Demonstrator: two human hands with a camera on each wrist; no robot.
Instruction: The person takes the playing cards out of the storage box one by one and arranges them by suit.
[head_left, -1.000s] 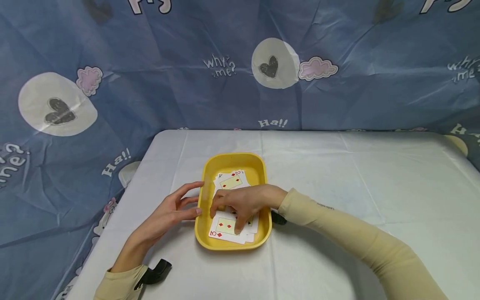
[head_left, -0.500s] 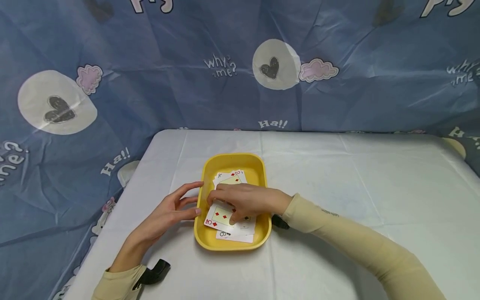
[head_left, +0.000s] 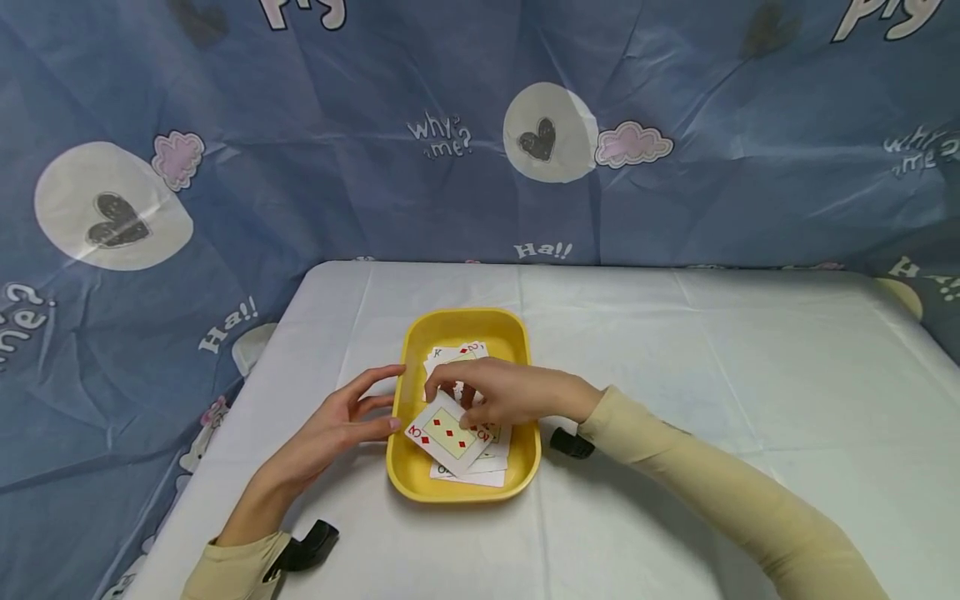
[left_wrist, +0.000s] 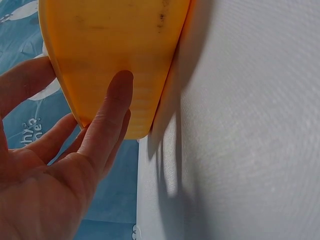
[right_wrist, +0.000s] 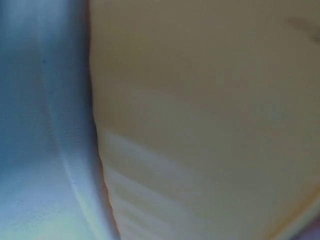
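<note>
A yellow plastic tray point(head_left: 400, 467) holds several playing cards. My right hand point(head_left: 510, 393) reaches in over the right rim and pinches a diamonds playing card point(head_left: 447, 440) between thumb and fingers. That card sits at a slant over other playing cards point(head_left: 471, 478) in the near half. Farther back, more cards point(head_left: 442, 353), a king's corner among them, lie partly hidden under the hand. My left hand point(head_left: 337, 425) touches the tray's left side with spread fingers. In the left wrist view, the left hand's fingers point(left_wrist: 112, 107) lie along the tray's outer wall point(left_wrist: 110, 40).
The tray stands on a table with a white cloth point(head_left: 675, 367). A blue printed curtain point(head_left: 360, 167) hangs behind and to the left. Black wrist pieces point(head_left: 311, 546) show beside each forearm. The right wrist view is mostly the tray's blurred outer wall point(right_wrist: 200, 110).
My right hand has moved slightly away from me and to the right, turning the diamonds card clockwise and off the cards beneath. The left hand stays at the tray's side.
</note>
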